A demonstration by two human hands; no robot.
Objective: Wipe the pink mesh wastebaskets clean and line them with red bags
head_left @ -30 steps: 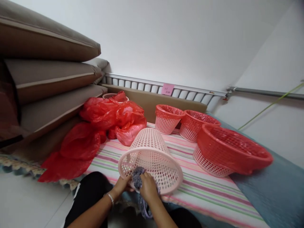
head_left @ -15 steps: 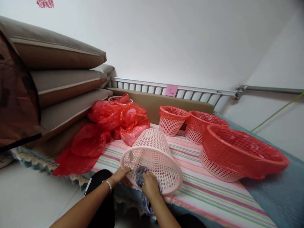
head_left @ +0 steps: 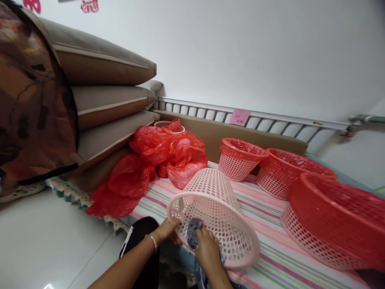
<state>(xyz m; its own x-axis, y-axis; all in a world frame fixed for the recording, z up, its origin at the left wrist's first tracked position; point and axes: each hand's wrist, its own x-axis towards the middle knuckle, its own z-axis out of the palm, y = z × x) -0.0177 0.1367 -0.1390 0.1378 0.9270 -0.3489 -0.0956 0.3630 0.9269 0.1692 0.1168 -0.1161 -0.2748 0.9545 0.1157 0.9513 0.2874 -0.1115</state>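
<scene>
A pale pink perforated plastic basket [head_left: 210,192] lies tipped on its side, its wide mouth facing me. At the left of its rim, my left hand [head_left: 167,231] is closed on the edge, thumb inside and the other fingers partly hidden behind. My right hand [head_left: 207,249] grips a bunched grey-purple cloth [head_left: 195,232] at the basket's mouth, against the inner side. Part of the cloth hangs down below that hand. Under the basket is a striped sheet [head_left: 258,224].
Crumpled red plastic bags [head_left: 168,148] lie at the left, beside stacked cushions [head_left: 114,100]. Red-lined baskets stand at the right, the nearest [head_left: 319,241] being large. A railing [head_left: 270,124] runs along the wall. Patterned fabric [head_left: 36,92] of another person's clothing shows at far left.
The view has swung left, so everything appears further right. More of the patterned clothing and a shoe show at the left. Both hands keep their holds on basket and cloth.
</scene>
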